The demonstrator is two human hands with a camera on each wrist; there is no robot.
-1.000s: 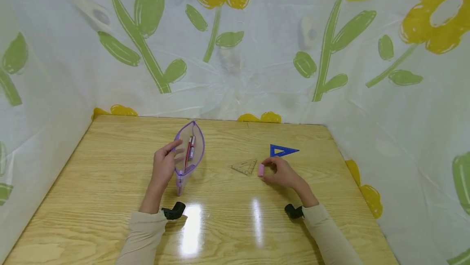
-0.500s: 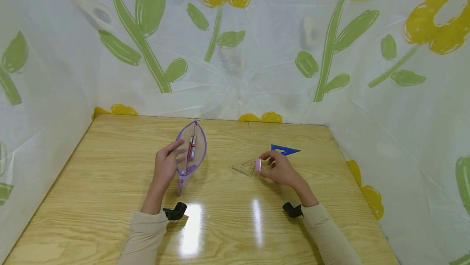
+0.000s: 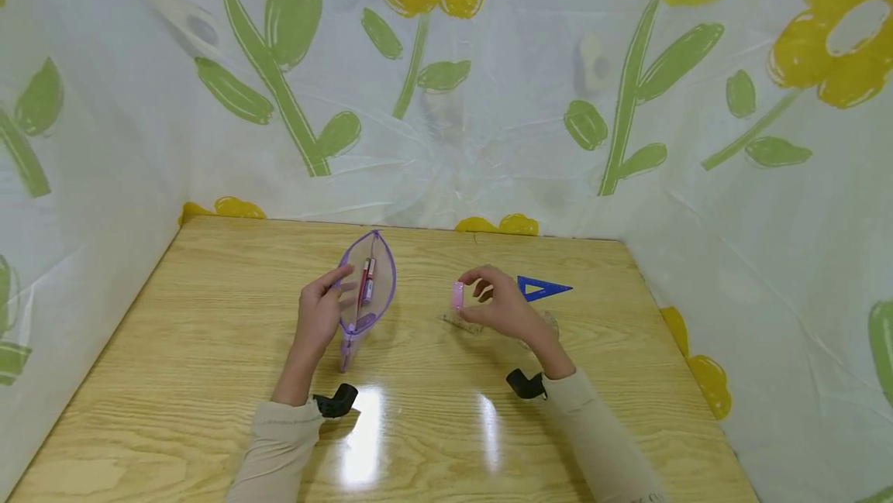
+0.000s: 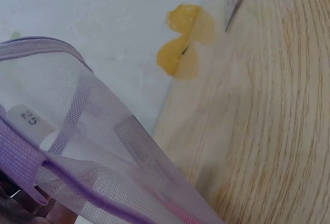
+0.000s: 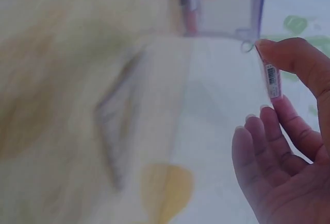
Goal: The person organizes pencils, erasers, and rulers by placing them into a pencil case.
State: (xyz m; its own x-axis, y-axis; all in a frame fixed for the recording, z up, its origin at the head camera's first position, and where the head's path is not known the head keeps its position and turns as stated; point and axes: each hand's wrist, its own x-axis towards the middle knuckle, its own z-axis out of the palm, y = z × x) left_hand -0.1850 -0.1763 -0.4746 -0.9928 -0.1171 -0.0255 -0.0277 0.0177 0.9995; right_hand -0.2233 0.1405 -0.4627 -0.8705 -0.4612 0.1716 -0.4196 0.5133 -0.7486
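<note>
My left hand (image 3: 319,317) grips the side of a purple-edged mesh pencil case (image 3: 384,274), which stands with its mouth spread wide. A red pencil (image 3: 361,290) and other small items show inside it. In the left wrist view the case's mesh wall (image 4: 103,105) fills the lower left. My right hand (image 3: 504,305) pinches a pink eraser (image 3: 456,296) between thumb and index finger, raised over the table to the right of the case. A barcode label shows on the eraser (image 5: 272,80) in the right wrist view; the other fingers are spread apart from it.
A clear set square (image 3: 458,323) lies below the right hand, partly covered by it. Behind that hand is a blue set square (image 3: 556,288). A clear, curved-edged piece (image 3: 551,322) shows beside the right wrist. White flower-printed sheeting (image 3: 453,170) rises around the wooden table (image 3: 174,332).
My right hand has lifted the pink eraser and carried it left, toward the pencil case. The clear curved piece has come into sight behind the wrist. The left hand keeps its hold.
</note>
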